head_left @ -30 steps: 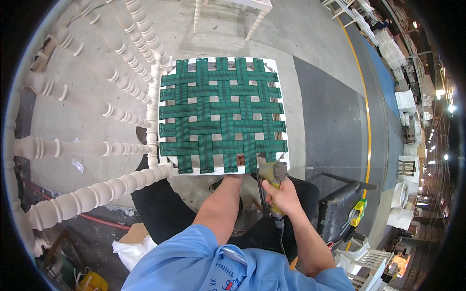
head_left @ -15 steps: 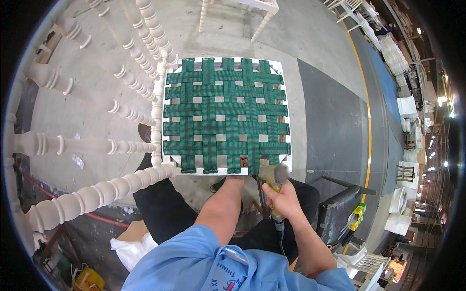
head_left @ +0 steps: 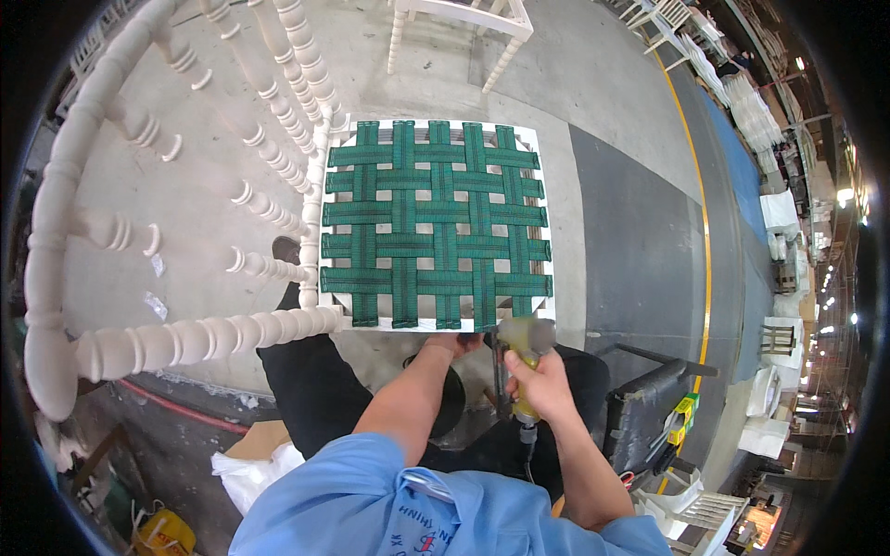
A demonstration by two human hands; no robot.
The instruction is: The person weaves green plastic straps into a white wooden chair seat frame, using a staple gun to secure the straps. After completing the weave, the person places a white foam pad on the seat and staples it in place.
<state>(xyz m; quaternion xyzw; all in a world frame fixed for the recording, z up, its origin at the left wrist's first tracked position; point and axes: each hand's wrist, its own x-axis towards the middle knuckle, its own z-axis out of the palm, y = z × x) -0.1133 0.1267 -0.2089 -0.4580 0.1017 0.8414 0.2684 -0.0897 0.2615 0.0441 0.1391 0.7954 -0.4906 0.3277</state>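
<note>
From the head camera I'm looking straight down on a white chair frame (head_left: 320,232) lying tipped, its turned spindles fanning out to the left and its seat facing up at me. Green webbing (head_left: 434,222) is woven across that seat in a basket pattern, the strap ends lapping over the white rails. My right hand (head_left: 540,382) is wrapped tight around the grip of a yellow staple gun (head_left: 524,345), fingers fully curled, the tool's nose sitting right at the near rail of the seat, at its right-hand end. A hose runs down from the grip toward me. My left hand (head_left: 454,344) is at the same near rail, just beside the gun's nose, fingers bent over the edge by a strap end; I cannot tell whether it pinches the strap or only presses on it. Both blue sleeves come in from the bottom. Another white chair (head_left: 459,23) stands beyond the seat on the concrete floor (head_left: 593,83).
</note>
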